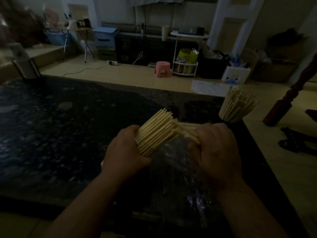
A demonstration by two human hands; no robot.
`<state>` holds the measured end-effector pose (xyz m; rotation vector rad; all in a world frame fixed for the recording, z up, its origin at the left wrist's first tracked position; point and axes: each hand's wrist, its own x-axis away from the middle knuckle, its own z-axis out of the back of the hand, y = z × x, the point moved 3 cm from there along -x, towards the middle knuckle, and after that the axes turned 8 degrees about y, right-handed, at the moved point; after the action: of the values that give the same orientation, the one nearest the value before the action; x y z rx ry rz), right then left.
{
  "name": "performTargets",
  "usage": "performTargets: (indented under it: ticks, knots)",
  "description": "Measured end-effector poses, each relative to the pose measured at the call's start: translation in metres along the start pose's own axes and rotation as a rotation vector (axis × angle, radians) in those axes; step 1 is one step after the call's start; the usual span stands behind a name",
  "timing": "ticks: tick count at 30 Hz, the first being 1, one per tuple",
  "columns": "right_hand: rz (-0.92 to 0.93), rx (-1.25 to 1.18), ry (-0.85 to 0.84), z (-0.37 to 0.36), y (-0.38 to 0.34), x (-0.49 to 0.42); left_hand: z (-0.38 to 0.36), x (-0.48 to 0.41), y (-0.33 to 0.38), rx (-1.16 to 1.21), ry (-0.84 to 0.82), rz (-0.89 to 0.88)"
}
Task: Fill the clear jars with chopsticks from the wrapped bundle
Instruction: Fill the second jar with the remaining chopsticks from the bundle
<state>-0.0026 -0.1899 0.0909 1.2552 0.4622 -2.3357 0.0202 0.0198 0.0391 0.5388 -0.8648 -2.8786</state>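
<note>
Left hand (125, 152) curled round a thick bunch of pale chopsticks (154, 133), thumb side low, fingers wrapped behind; the sticks fan up and away from the palm, tips uneven. Right hand (219, 148) knuckles-up, fingers bent down over a thinner lot of sticks (187, 128) that runs crosswise from the left-hand bunch; most of that lot is hidden under the fingers, so how many it grips cannot be told. Both hands sit close together over the near right part of the table (51, 126), a dark speckled slab. Beneath and between the hands lies crumpled clear plastic wrap (173, 157), reaching toward the near edge, with glints on it; whether more sticks lie inside it is too dim to tell. Beyond the right hand, at the table's far right corner, stands a clear jar (229, 115) packed with chopsticks, upright to slightly splayed, their ends well above the rim. The jar is apart from both hands. Off the table to the right, a turned wooden post (281, 109) leans across the floor. Farther back on the floor: a pink stool (162, 68), a white rack (184, 69) with a yellow-green tub on it, stacked blue storage boxes (104, 36), and a power strip (112, 62). Light is low and the background soft.
</note>
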Motion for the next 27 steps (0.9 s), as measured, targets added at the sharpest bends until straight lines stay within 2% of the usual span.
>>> performTargets:
  ticks: [3, 6, 7, 10, 11, 14, 15, 20, 25, 27]
  knots:
    - [-0.003, 0.086, -0.007, -0.004, -0.003, -0.001, -0.002, -0.001, 0.003, -0.023, -0.035, -0.043]
    - [-0.101, 0.02, -0.061, -0.013, -0.001, 0.006, -0.002, -0.001, 0.002, -0.032, -0.069, -0.052]
    - [-0.171, -0.047, -0.076, -0.013, -0.001, 0.006, -0.002, 0.0, 0.001, -0.026, -0.069, -0.058]
    - [-0.547, -0.411, -0.08, -0.018, 0.01, 0.001, 0.0, -0.001, -0.001, -0.03, -0.08, -0.077]
    - [-0.604, -0.481, -0.045, -0.016, 0.01, -0.003, 0.001, -0.001, -0.002, -0.034, -0.082, -0.077]
    - [-0.424, -0.377, 0.186, -0.009, 0.0, -0.007, 0.001, -0.001, -0.002, -0.043, -0.076, -0.082]
    - [-0.419, -0.412, 0.219, -0.01, -0.001, -0.005, 0.001, -0.001, -0.002, -0.045, -0.078, -0.083]
    - [-0.705, -0.807, 0.222, -0.017, -0.007, 0.0, -0.001, -0.001, 0.0, -0.068, -0.082, -0.102]
    - [-0.898, -0.943, 0.116, -0.026, -0.006, 0.002, 0.0, 0.001, 0.004, -0.078, -0.093, -0.134]
    - [-0.907, -0.91, 0.069, -0.027, 0.001, 0.002, 0.0, 0.002, 0.005, -0.075, -0.099, -0.154]
